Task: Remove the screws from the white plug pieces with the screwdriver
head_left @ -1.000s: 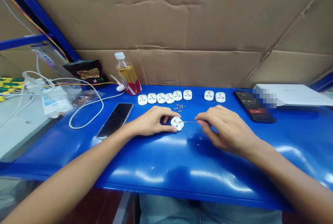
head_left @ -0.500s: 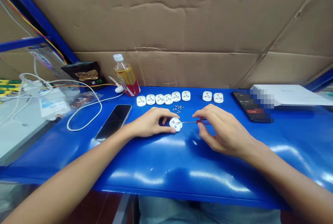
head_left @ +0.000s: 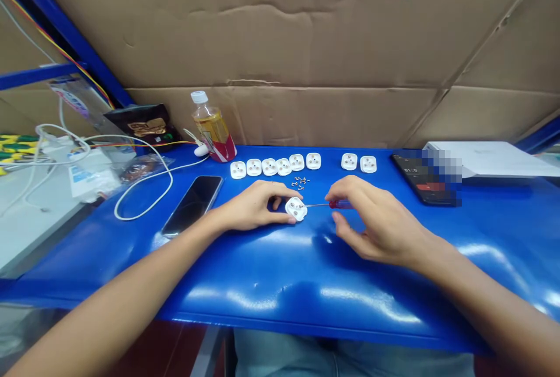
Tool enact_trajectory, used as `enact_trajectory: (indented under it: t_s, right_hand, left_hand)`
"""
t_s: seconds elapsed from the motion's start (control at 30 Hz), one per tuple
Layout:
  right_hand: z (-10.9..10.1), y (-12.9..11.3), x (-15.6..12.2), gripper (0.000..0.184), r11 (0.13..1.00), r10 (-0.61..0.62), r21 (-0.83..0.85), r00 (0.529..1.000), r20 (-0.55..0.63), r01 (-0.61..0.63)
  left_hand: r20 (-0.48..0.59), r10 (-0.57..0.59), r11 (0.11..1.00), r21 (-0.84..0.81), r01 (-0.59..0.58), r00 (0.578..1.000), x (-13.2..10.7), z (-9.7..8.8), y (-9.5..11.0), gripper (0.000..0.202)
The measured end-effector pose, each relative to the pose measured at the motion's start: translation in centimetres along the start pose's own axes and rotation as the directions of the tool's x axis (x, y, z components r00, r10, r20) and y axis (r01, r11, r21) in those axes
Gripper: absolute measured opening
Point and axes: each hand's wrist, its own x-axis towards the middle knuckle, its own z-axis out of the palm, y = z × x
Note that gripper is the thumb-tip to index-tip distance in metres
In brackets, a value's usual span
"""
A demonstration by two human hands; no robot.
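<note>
Between the thumb and fingers of my left hand (head_left: pixel 258 206) is a small white plug housing (head_left: pixel 296 209) with metal parts inside, held just above or on the blue table. My right hand (head_left: pixel 371 216) has a screwdriver (head_left: pixel 336 205) with a red, see-through handle. Its thin shaft points left, and the tip meets the right side of the housing. The thumb of that hand sits slightly off the handle, while the fingers curl over it. Just beyond the housing lies a loose group of small brass-coloured screws (head_left: pixel 300 182).
Several similar white housings (head_left: pixel 269 167) form a row at the back, with two more (head_left: pixel 349 161) to their right. A dark phone (head_left: pixel 192 205), a drink bottle (head_left: pixel 213 132) and a white cable (head_left: pixel 144 138) are at left. Another phone (head_left: pixel 422 181) lies by a white box (head_left: pixel 494 158).
My right thumb has come away from the screwdriver handle a little, and more of the red handle shows. My left hand and the housing have stayed in place.
</note>
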Motion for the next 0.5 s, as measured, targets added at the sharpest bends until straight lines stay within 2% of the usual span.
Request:
enact_trajectory:
  t_s: [0.13,0.3,0.5]
  right_hand:
    - [0.21,0.17,-0.12,0.012,0.995,0.021,-0.101,1.000,-0.008,-0.022]
    - [0.05,0.01,-0.08,0.022,0.999,-0.008,-0.032,1.000,0.000,0.008]
    - [0.00,0.28,-0.14,0.014,0.994,0.033,-0.103,0.999,0.016,-0.032]
  left_hand:
    - [-0.002,0.009,1.000,0.007,-0.009,1.000,-0.03,-0.04,0.03,0.052]
    - [-0.002,-0.007,1.000,-0.001,0.007,1.000,-0.02,0.04,-0.06,0.052]
    - [-0.002,-0.002,1.000,0.006,0.002,1.000,-0.04,0.06,-0.19,0.051]
